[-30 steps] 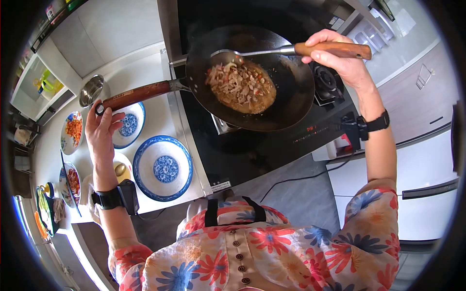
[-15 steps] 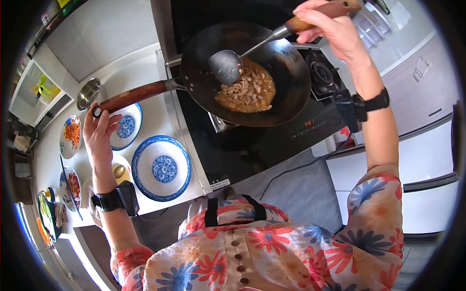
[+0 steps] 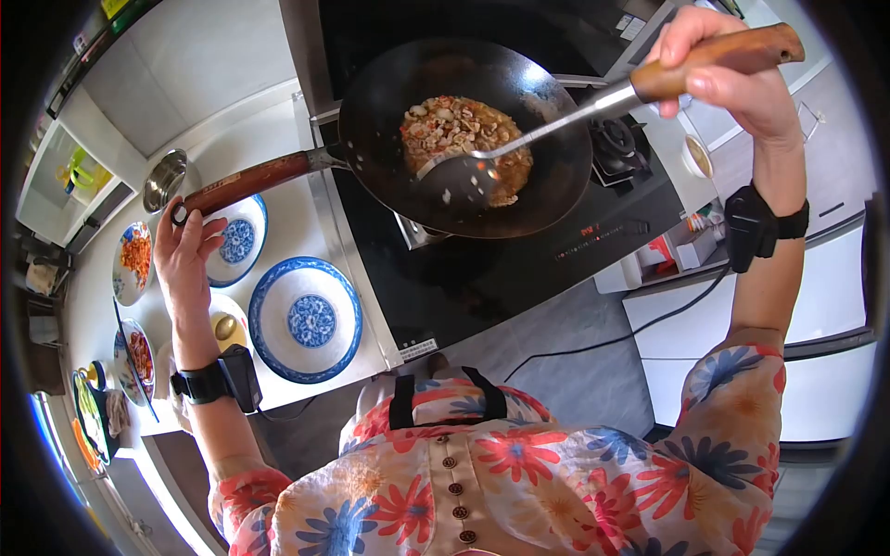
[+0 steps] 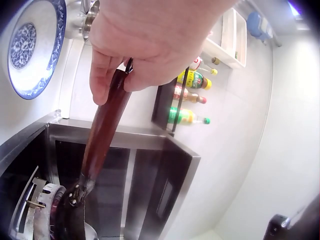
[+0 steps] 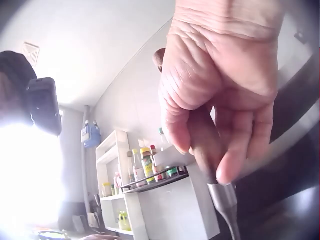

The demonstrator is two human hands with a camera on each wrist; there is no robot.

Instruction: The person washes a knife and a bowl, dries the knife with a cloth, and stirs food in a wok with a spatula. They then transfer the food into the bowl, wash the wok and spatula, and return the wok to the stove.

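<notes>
My left hand [image 3: 185,269] holds the end of the brown wooden handle [image 3: 246,185] of a dark wok [image 3: 556,190]. The left wrist view shows the thumb and fingers on either side of that handle [image 4: 102,130]. A mix of thin meat slices and red bits in sauce [image 3: 454,125] lies in the wok. My right hand [image 3: 742,88], at the upper right, grips the wooden grip of a metal ladle [image 3: 552,128], fingers wrapped around it in the right wrist view. The ladle's head slants down over the food, with a few bits showing on it.
The wok stands on a black cooktop [image 3: 464,296]. On the counter to the left are a large blue-rimmed bowl [image 3: 278,347], a second blue-patterned bowl [image 3: 250,199], a metal bowl [image 3: 167,171] and dishes of red ingredients [image 3: 136,255]. A cable [image 3: 603,347] hangs at the right.
The ladle has moved from the wok's far left side to nearer the front of the food, turning over on the way. My right hand has shifted right. The left hand keeps its hold.
</notes>
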